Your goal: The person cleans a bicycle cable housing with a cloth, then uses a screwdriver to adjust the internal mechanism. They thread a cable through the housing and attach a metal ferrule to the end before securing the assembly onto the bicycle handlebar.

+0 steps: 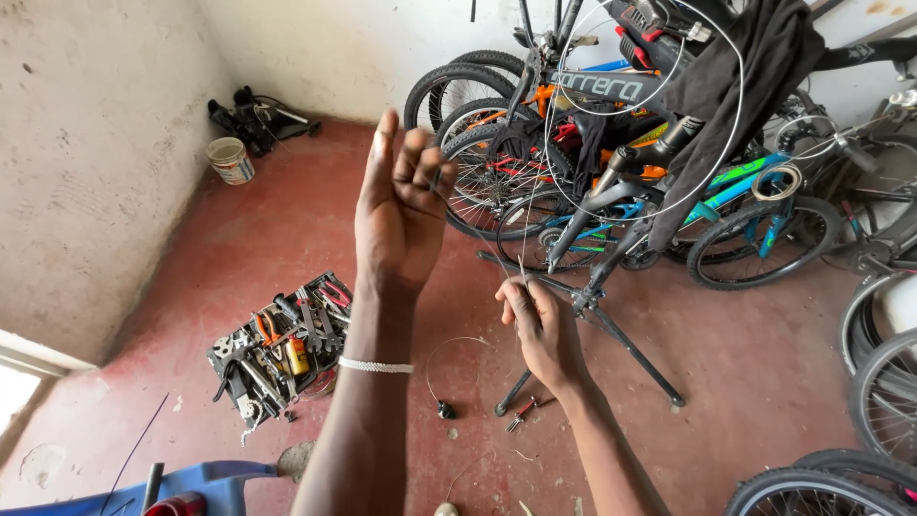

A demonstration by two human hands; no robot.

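- The thin silver steel cable (478, 229) ran taut on a slanted axis, from upper left down to lower right, and beyond the upper hand it looped in wide coils (669, 115) before the bicycles.
- The left hand (401, 205), raised, was pinched shut on the cable's upper end.
- The right hand (540, 325), lower, was closed on its lower end.
- The black folding repair stand (597, 330) stood just behind.
- The open tray of hand tools (282, 354) lay on the red floor (745, 354), lower left.

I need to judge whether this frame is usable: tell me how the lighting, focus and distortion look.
Head view: soft, even daylight with faint shadows on the red floor; both the left hand and right hand are sharp, though the thin wire between them is barely visible; wide-angle bending curves the white wall and the bicycles near the edges; overexposed glare at lower left.
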